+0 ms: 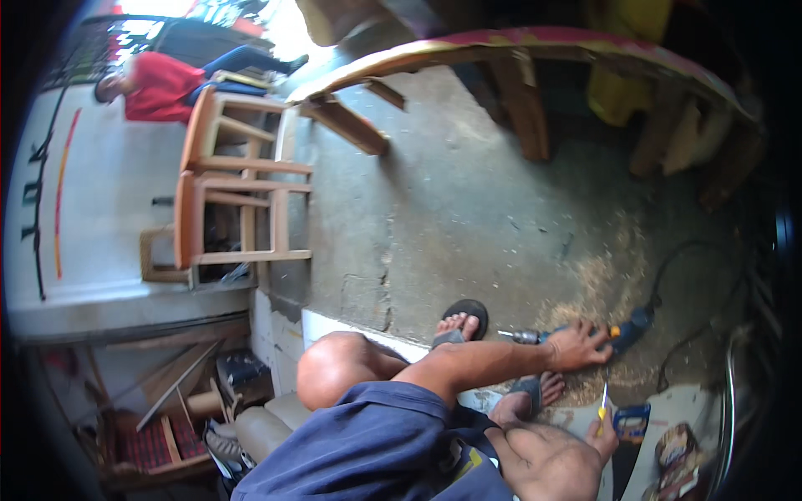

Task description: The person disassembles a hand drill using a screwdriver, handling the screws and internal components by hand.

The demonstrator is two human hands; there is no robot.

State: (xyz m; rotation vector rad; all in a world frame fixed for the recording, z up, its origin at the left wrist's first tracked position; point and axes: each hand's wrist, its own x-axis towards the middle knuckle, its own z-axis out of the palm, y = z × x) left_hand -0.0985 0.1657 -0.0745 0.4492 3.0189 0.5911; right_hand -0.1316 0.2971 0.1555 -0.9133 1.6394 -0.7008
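Note:
My left hand [578, 346] reaches down to a blue power drill [637, 324] lying on the floor, its fingers bent over the drill's body. The metal chuck [525, 336] sticks out to the left of the hand, and the palm hides the drill's middle. Beside my right knee, my right hand [603, 439] is closed round the yellow handle of a screwdriver [602, 411], with the thin shaft pointing up and away. Close to that hand is a blue, hand-sized object [631, 422] whose kind I cannot make out.
Wood shavings [597, 280] lie around the drill; a dark cable [668, 259] curves off right. A curved table edge [518, 40] on wooden legs spans the far side. Wooden chairs [242, 188] stand left, near a person in red [159, 88]. A wooden frame [167, 442] lies lower left.

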